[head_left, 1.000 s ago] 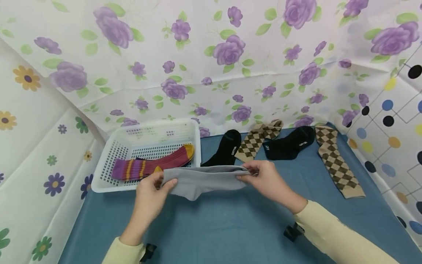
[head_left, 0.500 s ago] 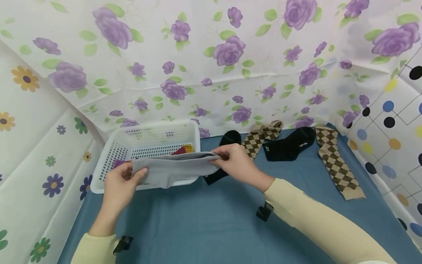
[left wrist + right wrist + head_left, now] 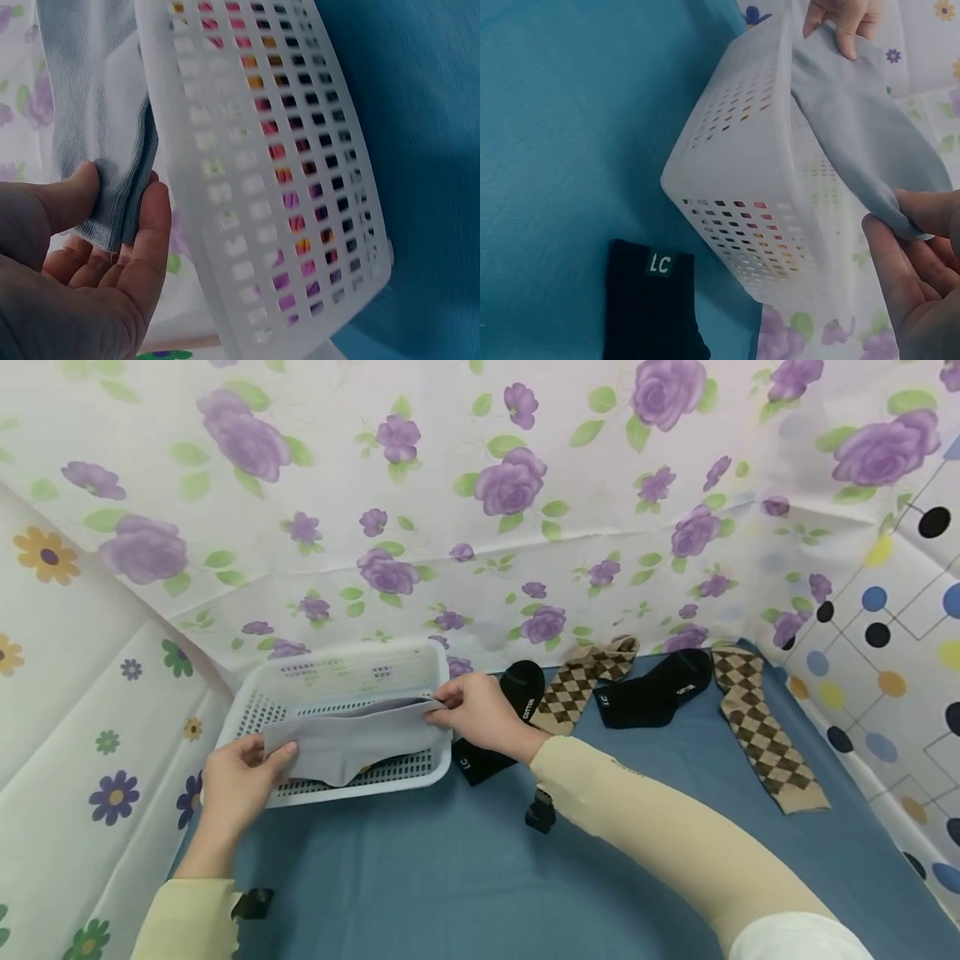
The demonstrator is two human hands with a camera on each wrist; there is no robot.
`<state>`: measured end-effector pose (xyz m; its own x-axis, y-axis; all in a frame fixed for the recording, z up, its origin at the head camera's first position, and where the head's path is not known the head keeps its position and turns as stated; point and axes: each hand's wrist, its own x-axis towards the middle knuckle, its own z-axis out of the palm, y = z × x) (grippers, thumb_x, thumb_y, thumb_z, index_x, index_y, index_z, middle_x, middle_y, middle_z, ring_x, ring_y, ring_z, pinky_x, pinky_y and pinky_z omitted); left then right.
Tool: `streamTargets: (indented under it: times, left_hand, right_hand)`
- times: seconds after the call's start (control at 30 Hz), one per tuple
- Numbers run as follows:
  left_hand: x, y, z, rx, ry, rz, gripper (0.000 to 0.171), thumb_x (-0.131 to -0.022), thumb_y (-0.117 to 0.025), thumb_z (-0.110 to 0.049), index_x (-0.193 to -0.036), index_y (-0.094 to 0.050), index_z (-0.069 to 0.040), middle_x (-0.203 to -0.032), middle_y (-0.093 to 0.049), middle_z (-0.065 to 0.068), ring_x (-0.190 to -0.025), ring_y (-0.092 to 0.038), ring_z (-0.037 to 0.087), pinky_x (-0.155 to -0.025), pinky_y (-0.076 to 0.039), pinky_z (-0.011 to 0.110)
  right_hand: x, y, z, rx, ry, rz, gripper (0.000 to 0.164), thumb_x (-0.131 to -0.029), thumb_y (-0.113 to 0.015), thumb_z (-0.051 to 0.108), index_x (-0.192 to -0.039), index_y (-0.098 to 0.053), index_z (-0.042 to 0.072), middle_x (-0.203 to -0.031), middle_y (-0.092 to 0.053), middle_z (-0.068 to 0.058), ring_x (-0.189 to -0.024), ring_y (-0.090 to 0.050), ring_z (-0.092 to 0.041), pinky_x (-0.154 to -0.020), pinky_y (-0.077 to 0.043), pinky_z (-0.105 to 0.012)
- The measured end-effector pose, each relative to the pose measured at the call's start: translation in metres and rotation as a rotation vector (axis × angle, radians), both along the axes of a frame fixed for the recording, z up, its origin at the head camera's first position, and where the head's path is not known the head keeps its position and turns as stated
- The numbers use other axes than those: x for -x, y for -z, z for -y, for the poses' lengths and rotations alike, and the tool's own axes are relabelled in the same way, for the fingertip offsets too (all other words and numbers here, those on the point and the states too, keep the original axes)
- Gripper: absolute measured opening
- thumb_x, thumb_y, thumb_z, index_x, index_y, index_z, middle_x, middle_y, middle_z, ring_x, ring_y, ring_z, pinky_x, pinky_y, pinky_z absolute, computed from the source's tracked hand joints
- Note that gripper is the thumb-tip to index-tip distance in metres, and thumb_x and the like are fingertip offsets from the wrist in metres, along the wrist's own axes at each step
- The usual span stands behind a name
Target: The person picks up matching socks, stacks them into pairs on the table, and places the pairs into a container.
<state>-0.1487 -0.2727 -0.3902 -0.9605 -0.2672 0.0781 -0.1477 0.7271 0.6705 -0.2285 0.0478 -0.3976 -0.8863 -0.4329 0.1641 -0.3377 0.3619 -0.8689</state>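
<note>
A pair of plain grey socks (image 3: 352, 739), laid together, is stretched level over the white plastic basket (image 3: 258, 672). My left hand (image 3: 236, 781) pinches one end between thumb and fingers, near the basket's left side. At the other end my right hand (image 3: 480, 714) pinches the socks by the basket's right rim. The left wrist view shows the ribbed layered edge of the grey socks (image 3: 112, 150) between the left thumb and fingers. Through the basket's holes (image 3: 739, 225) red, yellow and purple colours show; the striped socks inside are mostly hidden by the grey pair.
Right of the basket lie a black sock (image 3: 480, 760), partly under my right forearm, a tan argyle sock (image 3: 570, 693), another black sock (image 3: 656, 689) and another argyle sock (image 3: 772, 727). A flowered sheet (image 3: 495, 568) hangs behind the blue cloth (image 3: 420, 868).
Both hands have carried the grey socks left from in front of the basket to over it. The striped socks in the basket have become covered from view. The other socks lie where they were.
</note>
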Motion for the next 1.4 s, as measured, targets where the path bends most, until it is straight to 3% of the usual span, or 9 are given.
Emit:
streamTargets:
  times: [0.17,0.4,0.6,0.7,0.77,0.83,0.93,1.03,1.4]
  left_hand:
    - [0.007,0.0,0.013,-0.016,0.004,0.077,0.046,-0.089,-0.062,-0.038,-0.104,-0.054,0.005,-0.1,-0.055,0.024,-0.073,-0.065,0.021,-0.06,-0.049,0.03]
    - [0.024,-0.001,0.023,0.027,0.054,0.189,0.06,-0.092,-0.058,-0.032,-0.13,-0.041,0.012,-0.121,-0.049,0.031,-0.077,-0.065,0.023,-0.072,-0.05,0.041]
    - [0.039,0.0,0.025,0.062,0.085,0.237,0.046,-0.093,-0.057,-0.023,-0.121,-0.046,0.012,-0.112,-0.05,0.03,-0.074,-0.064,0.024,-0.061,-0.051,0.034]
    - [0.043,0.001,0.03,0.07,0.085,0.266,0.051,-0.093,-0.056,-0.023,-0.126,-0.042,0.014,-0.113,-0.048,0.031,-0.073,-0.064,0.023,-0.063,-0.051,0.035]
    - [0.043,0.003,0.033,0.076,0.097,0.294,0.052,-0.093,-0.056,-0.023,-0.126,-0.041,0.015,-0.115,-0.047,0.033,-0.073,-0.064,0.024,-0.066,-0.051,0.037]
    - [0.043,0.005,0.037,0.076,0.111,0.319,0.046,-0.093,-0.057,-0.023,-0.119,-0.047,0.013,-0.113,-0.048,0.032,-0.073,-0.064,0.025,-0.065,-0.051,0.037]
    - [0.044,0.007,0.039,0.073,0.128,0.341,0.031,-0.092,-0.057,-0.021,-0.099,-0.051,0.009,-0.106,-0.051,0.028,-0.072,-0.064,0.025,-0.062,-0.05,0.036]
    - [0.046,0.008,0.039,0.076,0.118,0.347,0.025,-0.092,-0.058,-0.021,-0.086,-0.048,0.001,-0.098,-0.052,0.023,-0.07,-0.063,0.025,-0.058,-0.049,0.034]
    - [0.053,0.019,0.041,0.114,0.087,0.355,0.026,-0.091,-0.059,-0.019,-0.077,-0.044,-0.002,-0.087,-0.055,0.017,-0.066,-0.062,0.023,-0.054,-0.048,0.032]
  right_hand:
    - [0.012,-0.004,0.017,-0.028,-0.031,0.04,0.026,-0.083,-0.07,0.018,-0.108,-0.068,0.01,-0.091,-0.064,0.006,-0.081,-0.058,-0.003,-0.067,-0.047,-0.021]
    - [0.02,-0.002,0.028,-0.074,-0.004,0.074,0.029,-0.083,-0.07,0.016,-0.111,-0.066,0.007,-0.1,-0.063,0.001,-0.088,-0.058,-0.005,-0.072,-0.046,-0.02]
    - [0.026,0.005,0.034,-0.1,0.009,0.104,0.029,-0.084,-0.068,0.014,-0.111,-0.065,0.006,-0.095,-0.063,0.001,-0.086,-0.058,-0.004,-0.071,-0.046,-0.02]
    - [0.03,0.007,0.039,-0.107,-0.015,0.103,0.009,-0.085,-0.067,0.013,-0.085,-0.064,0.005,-0.074,-0.055,0.004,-0.068,-0.051,-0.004,-0.063,-0.042,-0.018]
    - [0.032,0.008,0.043,-0.11,-0.03,0.1,0.028,-0.085,-0.066,0.012,-0.067,-0.045,0.008,-0.061,-0.037,0.004,-0.054,-0.037,-0.007,-0.055,-0.034,-0.02]
    - [0.033,0.008,0.047,-0.127,-0.042,0.09,0.044,-0.085,-0.066,0.011,-0.066,-0.026,0.011,-0.059,-0.02,0.001,-0.051,-0.023,-0.013,-0.052,-0.026,-0.025]
    - [0.034,0.01,0.052,-0.156,-0.033,0.071,0.051,-0.085,-0.067,0.011,-0.068,-0.018,0.013,-0.062,-0.012,0.001,-0.052,-0.015,-0.015,-0.052,-0.021,-0.026]
    - [0.036,0.011,0.055,-0.188,-0.023,0.034,0.052,-0.085,-0.066,0.009,-0.069,-0.017,0.013,-0.062,-0.011,0.001,-0.051,-0.016,-0.014,-0.052,-0.022,-0.025]
    - [0.042,0.015,0.066,-0.271,-0.036,-0.063,0.048,-0.085,-0.06,0.003,-0.065,-0.018,0.015,-0.059,-0.012,0.002,-0.046,-0.02,-0.011,-0.047,-0.025,-0.022]
